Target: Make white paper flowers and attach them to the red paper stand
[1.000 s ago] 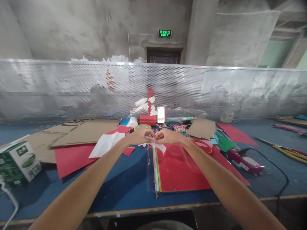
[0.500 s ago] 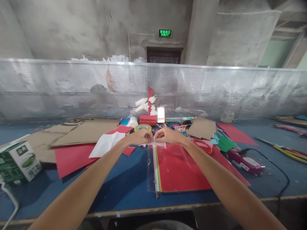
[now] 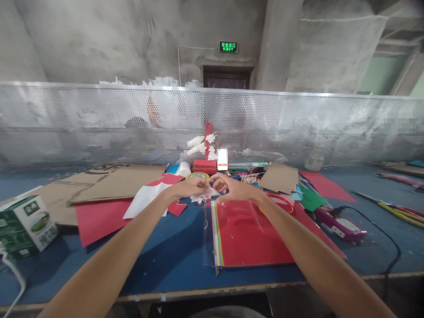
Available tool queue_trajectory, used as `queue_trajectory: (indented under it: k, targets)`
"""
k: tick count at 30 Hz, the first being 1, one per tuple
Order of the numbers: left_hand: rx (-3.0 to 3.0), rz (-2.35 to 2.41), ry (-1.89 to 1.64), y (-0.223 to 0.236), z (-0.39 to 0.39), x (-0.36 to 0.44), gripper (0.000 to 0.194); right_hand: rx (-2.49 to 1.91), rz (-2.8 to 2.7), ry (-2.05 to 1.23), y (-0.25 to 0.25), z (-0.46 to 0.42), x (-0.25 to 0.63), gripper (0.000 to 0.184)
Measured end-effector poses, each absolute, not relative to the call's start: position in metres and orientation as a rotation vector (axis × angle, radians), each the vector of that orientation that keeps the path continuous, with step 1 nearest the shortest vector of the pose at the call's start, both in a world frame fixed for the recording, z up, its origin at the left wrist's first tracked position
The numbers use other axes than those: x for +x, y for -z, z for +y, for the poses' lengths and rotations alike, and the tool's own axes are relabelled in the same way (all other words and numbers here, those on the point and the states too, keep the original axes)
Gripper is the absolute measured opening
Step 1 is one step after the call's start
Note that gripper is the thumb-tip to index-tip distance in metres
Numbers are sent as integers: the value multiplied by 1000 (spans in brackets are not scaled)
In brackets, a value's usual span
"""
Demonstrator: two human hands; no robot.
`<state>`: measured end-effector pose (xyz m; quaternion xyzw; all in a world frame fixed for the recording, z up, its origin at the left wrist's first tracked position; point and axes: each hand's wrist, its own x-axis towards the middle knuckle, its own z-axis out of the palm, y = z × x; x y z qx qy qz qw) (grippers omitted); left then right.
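Observation:
My left hand is closed, pinching a thin white strip of paper at its fingertips. Just to the right, my right hand is curved with thumb and fingers apart, and I see nothing in it. It hovers over the far edge of a stack of red paper in a clear sleeve, whose left edge shows several colours. White scraps lie below my left hand. Behind it sits a yellow tape roll, partly hidden. Red-handled scissors rest beside my right wrist.
A red stand with white paper flowers and a lit phone stand at the back. Cardboard and white paper lie left, near a green box. A purple glue-gun-like device and yellow-handled pliers lie right.
My hands were together, both on the white strip. Now my right hand has let go, its fingers spread, while my left hand keeps the strip and has shifted slightly left.

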<state>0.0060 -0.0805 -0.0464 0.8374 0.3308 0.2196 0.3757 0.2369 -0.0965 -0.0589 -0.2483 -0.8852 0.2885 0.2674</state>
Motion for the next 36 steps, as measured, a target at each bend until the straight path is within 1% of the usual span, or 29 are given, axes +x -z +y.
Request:
queue_trajectory:
  k: [1,2,4,6,10,16,23,29,32,36]
  targets:
    - [2114,838,-596,46,-82,6,17,-648,-2394,-671,59,-99,233,63]
    - [2086,833,-633,45,-83,6,17,-639,-2404,-550,59,-102,230,58]
    - [2024,826,-703,42,-87,7,16,-652,-2404,-316,58,-106,222,38]
    - [1973,812,-714,39,-90,8,15,-659,-2395,-149,58,-107,218,24]
    - [1942,816,-656,35,-93,7,18,-638,-2355,-37,56,-104,220,19]
    - [1960,855,-644,39,-88,5,18,-580,-2344,-89,56,-96,227,17]
    - [2054,881,-594,38,-91,9,14,-599,-2243,-340,51,-102,228,14]
    - [2025,892,-635,34,-99,15,8,-743,-2126,-562,48,-106,230,22]
    - [2002,862,-631,34,-101,17,5,-752,-2091,-584,49,-105,230,24]
    - [1985,824,-595,35,-101,18,9,-686,-2044,-606,51,-102,228,22]
